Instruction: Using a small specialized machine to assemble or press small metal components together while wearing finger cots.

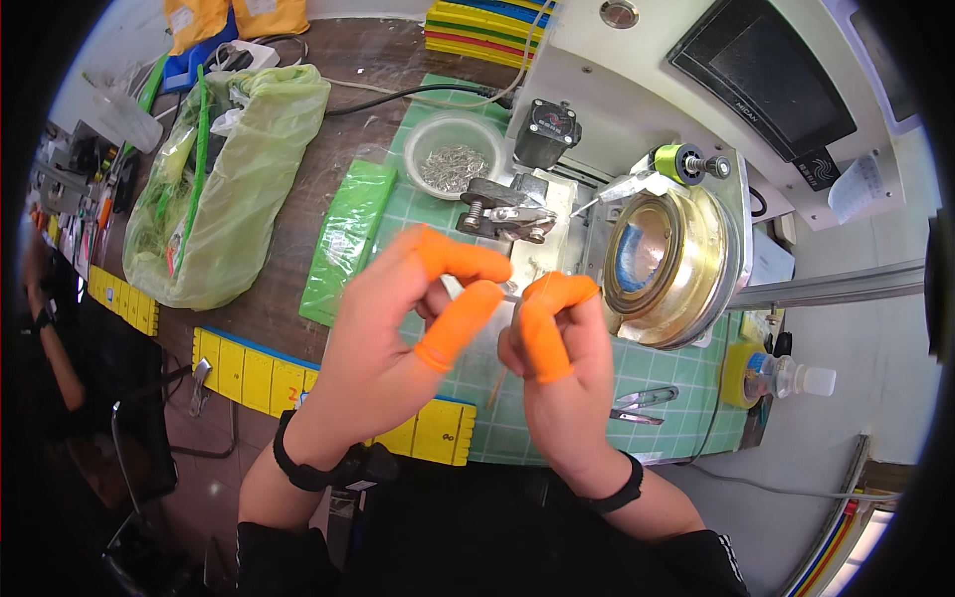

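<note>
My left hand (393, 323) and my right hand (559, 348) are held close together over the green gridded mat (647, 368), with orange cots on their thumbs and forefingers. The left thumb and forefinger come together at the tips, slightly blurred; what is between them is too small to tell. My right fingers are curled in a pinch, and a thin copper-coloured strand (496, 386) hangs just below them. Beyond my hands stands a small metal clamp fixture (512, 211) of the machine. Left of it is a clear round tub (453, 159) of small metal pins.
A brass-coloured round bowl (686, 264) and a green-labelled spool (678, 164) belong to the machine at right. Tweezers (642, 403) lie near a yellow-bodied bottle (746, 376). At left are a green packet (348, 239), a yellow-green bag (264, 189) and yellow edge strips (239, 368).
</note>
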Available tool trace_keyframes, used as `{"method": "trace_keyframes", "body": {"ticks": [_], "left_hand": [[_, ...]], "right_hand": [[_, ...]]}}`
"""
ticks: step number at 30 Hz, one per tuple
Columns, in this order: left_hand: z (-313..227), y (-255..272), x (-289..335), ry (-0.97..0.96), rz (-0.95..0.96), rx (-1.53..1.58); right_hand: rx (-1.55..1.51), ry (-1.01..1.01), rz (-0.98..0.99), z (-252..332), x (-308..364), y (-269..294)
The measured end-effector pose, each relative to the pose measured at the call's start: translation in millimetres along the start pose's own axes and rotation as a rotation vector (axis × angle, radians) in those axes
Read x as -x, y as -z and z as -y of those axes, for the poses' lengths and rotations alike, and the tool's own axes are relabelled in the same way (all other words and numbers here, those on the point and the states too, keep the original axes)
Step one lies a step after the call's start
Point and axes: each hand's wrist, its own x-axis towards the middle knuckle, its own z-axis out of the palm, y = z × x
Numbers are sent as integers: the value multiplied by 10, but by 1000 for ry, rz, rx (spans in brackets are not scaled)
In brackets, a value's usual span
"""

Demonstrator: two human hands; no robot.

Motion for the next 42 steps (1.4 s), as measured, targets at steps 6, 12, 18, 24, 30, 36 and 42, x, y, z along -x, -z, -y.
{"method": "trace_keyframes", "body": {"ticks": [6,12,18,24,30,36,42], "left_hand": [[11,-120,-108,-94,121,94],[35,-200,-206,-398,80,63],[92,-104,-45,32,20,418],[-79,154,156,27,526,-129],[-757,746,-57,-407,1100,-411],[-882,466,-890,-675,228,-831],[-343,192,-1659,-574,735,-605]], "right_hand": [[-33,-54,106,66,169,32],[-24,56,59,27,106,58],[-49,74,-144,-34,-60,28],[154,157,-159,-78,-294,1],[153,85,-252,-136,-548,69],[64,90,-322,-119,-866,52],[27,19,-327,-128,-887,21]]}}
